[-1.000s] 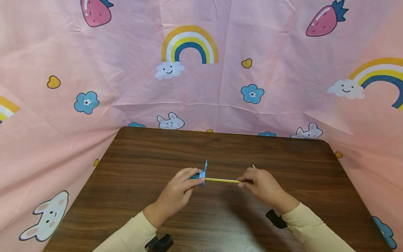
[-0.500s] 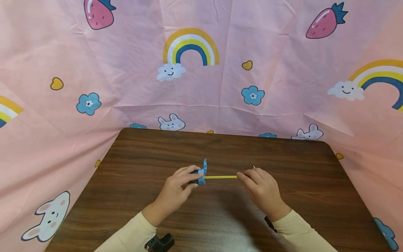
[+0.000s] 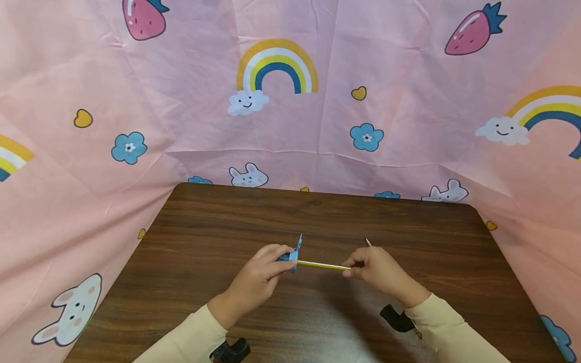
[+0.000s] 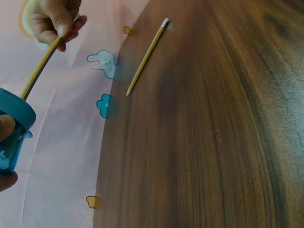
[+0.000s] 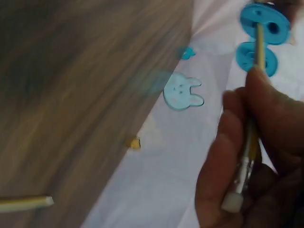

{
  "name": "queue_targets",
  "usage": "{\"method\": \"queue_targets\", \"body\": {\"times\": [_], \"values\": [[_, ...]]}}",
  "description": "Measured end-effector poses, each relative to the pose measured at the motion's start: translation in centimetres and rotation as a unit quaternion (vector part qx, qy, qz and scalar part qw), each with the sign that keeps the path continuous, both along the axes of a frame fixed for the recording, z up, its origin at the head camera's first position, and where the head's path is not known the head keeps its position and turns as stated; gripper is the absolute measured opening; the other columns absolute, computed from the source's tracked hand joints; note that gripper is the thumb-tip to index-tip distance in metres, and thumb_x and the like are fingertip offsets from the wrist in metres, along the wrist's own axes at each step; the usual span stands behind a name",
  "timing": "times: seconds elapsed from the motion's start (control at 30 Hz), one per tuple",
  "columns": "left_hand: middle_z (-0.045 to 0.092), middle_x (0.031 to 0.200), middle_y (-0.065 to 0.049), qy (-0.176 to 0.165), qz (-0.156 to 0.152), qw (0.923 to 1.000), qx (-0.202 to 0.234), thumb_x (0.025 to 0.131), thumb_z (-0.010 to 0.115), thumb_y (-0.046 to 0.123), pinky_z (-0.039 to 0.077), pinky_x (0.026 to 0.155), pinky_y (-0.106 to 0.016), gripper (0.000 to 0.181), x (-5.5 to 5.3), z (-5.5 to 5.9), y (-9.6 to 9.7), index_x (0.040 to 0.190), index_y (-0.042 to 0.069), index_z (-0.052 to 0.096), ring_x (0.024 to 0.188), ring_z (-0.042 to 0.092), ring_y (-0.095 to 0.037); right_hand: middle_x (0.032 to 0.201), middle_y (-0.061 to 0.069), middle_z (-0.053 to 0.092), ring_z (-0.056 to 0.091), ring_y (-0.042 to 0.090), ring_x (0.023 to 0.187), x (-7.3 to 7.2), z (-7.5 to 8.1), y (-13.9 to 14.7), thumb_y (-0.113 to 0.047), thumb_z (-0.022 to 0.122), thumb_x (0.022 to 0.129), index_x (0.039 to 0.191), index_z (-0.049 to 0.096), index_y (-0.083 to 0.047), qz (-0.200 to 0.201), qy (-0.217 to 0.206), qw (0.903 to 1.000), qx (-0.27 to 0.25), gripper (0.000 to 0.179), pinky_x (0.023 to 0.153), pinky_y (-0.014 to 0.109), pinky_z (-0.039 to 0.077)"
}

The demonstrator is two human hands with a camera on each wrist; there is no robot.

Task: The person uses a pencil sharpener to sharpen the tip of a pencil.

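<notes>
In the head view, my left hand grips a blue pencil sharpener with its flap lid raised. A yellow striped pencil has one end in the sharpener. My right hand pinches this pencil between thumb and fingers, toward its other end. The right wrist view shows the sharpener's round face with two holes, the pencil in one of them. There the pencil's white-tipped end lies under the palm. The left wrist view shows the sharpener's see-through body; its contents are unclear.
A second pencil, yellow with a white end, lies on the dark wooden table. In the head view only its tip shows beyond my right hand. A printed pink cloth hangs along the table's back and sides.
My right hand rolls over, knuckles up half a second ago, then back with thumb and fingertips showing, turning the pencil. The left hand keeps the sharpener nearly in place, tilting it slightly.
</notes>
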State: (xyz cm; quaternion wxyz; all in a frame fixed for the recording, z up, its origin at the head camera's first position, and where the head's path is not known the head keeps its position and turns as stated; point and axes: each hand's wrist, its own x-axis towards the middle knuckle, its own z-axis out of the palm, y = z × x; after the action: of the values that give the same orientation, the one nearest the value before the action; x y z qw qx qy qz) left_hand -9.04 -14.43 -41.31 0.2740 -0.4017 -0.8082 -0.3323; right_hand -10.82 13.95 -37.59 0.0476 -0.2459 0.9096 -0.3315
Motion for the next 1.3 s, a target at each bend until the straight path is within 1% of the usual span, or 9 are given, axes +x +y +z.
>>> {"method": "queue_targets", "body": {"times": [0.17, 0.33, 0.57, 0.73, 0.8, 0.9, 1.1, 1.2, 1.3], "values": [[0.064, 0.117, -0.01, -0.034, 0.02, 0.999, 0.019, 0.073, 0.075, -0.014, 0.057, 0.084, -0.033, 0.036, -0.1, 0.0, 0.1, 0.106, 0.001, 0.074, 0.111, 0.058, -0.028, 0.082, -0.008, 0.064, 0.057, 0.005, 0.071, 0.0, -0.3, -0.3, -0.014, 0.08, 0.078, 0.093, 0.076, -0.014, -0.009, 0.171, 0.9822, 0.077, 0.016, 0.061, 0.024, 0.053], [0.064, 0.121, -0.009, -0.1, 0.049, 0.9932, 0.035, 0.076, 0.075, -0.01, 0.057, 0.084, -0.035, 0.036, 0.1, 0.5, -0.1, 0.109, 0.002, 0.073, 0.115, 0.057, -0.027, 0.097, 0.003, 0.065, 0.061, 0.019, 0.085, -0.2, -1.4, 0.1, -0.019, 0.086, 0.071, 0.109, 0.074, -0.012, 0.008, 0.367, 0.9273, 0.074, 0.04, 0.066, 0.033, 0.055], [0.061, 0.127, -0.008, -0.181, 0.056, 0.9804, 0.055, 0.078, 0.073, -0.01, 0.053, 0.065, -0.02, 0.039, 0.5, 1.3, -0.3, 0.114, 0.004, 0.071, 0.112, 0.057, -0.025, 0.094, 0.01, 0.064, 0.063, 0.027, 0.081, -0.7, -2.8, 0.3, -0.02, 0.047, 0.104, 0.105, 0.072, -0.006, 0.042, 0.538, 0.8416, 0.019, 0.029, 0.069, 0.04, 0.056], [0.062, 0.127, -0.007, -0.218, 0.054, 0.9719, 0.072, 0.078, 0.074, -0.01, 0.055, 0.067, -0.021, 0.039, 0.9, 1.6, -0.1, 0.114, 0.005, 0.072, 0.113, 0.058, -0.026, 0.081, 0.007, 0.062, 0.058, 0.023, 0.067, -0.7, -3.3, -0.1, -0.009, 0.046, 0.103, 0.094, 0.074, -0.004, 0.034, 0.58, 0.8136, -0.011, 0.03, 0.059, 0.036, 0.054], [0.062, 0.127, -0.007, -0.218, 0.053, 0.9722, 0.069, 0.077, 0.073, -0.01, 0.054, 0.067, -0.021, 0.039, 1.0, 1.6, -0.1, 0.113, 0.005, 0.072, 0.113, 0.058, -0.026, 0.078, 0.005, 0.06, 0.053, 0.02, 0.062, -0.5, -3.3, -0.1, -0.008, 0.046, 0.103, 0.091, 0.075, -0.004, 0.029, 0.569, 0.8214, -0.015, 0.031, 0.056, 0.035, 0.053], [0.063, 0.125, -0.008, -0.187, 0.049, 0.9799, 0.051, 0.076, 0.074, -0.011, 0.057, 0.074, -0.024, 0.039, 1.0, 1.3, -0.1, 0.112, 0.003, 0.072, 0.114, 0.057, -0.026, 0.073, 0.002, 0.058, 0.047, 0.016, 0.059, -0.1, -3.1, -0.2, -0.007, 0.063, 0.093, 0.086, 0.076, -0.006, 0.023, 0.507, 0.8615, -0.01, 0.015, 0.053, 0.032, 0.051], [0.066, 0.116, -0.008, -0.061, 0.028, 0.9976, 0.014, 0.071, 0.075, -0.016, 0.057, 0.085, -0.033, 0.037, 0.5, 0.4, -0.1, 0.103, 0.003, 0.076, 0.112, 0.057, -0.026, 0.075, -0.006, 0.065, 0.058, 0.004, 0.064, 0.3, -1.3, 0.0, -0.006, 0.081, 0.074, 0.082, 0.077, -0.01, 0.029, 0.15, 0.9882, -0.017, 0.009, 0.055, 0.021, 0.05], [0.066, 0.116, -0.009, -0.041, 0.02, 0.9989, 0.012, 0.072, 0.074, -0.017, 0.056, 0.086, -0.033, 0.036, 0.3, 0.3, -0.1, 0.102, 0.003, 0.076, 0.111, 0.057, -0.026, 0.079, -0.004, 0.068, 0.057, 0.001, 0.066, 0.0, -0.3, 0.2, -0.009, 0.075, 0.081, 0.085, 0.077, -0.008, 0.014, -0.004, 0.9998, -0.015, 0.005, 0.056, 0.021, 0.049], [0.065, 0.116, -0.009, -0.048, 0.022, 0.9985, 0.012, 0.073, 0.075, -0.014, 0.056, 0.086, -0.033, 0.035, 0.3, 0.2, -0.1, 0.102, 0.003, 0.076, 0.112, 0.057, -0.027, 0.08, -0.007, 0.066, 0.057, 0.001, 0.068, -0.1, 0.1, 0.0, -0.01, 0.075, 0.082, 0.087, 0.076, -0.009, 0.014, 0.012, 0.9997, 0.017, 0.005, 0.057, 0.022, 0.049]]}}
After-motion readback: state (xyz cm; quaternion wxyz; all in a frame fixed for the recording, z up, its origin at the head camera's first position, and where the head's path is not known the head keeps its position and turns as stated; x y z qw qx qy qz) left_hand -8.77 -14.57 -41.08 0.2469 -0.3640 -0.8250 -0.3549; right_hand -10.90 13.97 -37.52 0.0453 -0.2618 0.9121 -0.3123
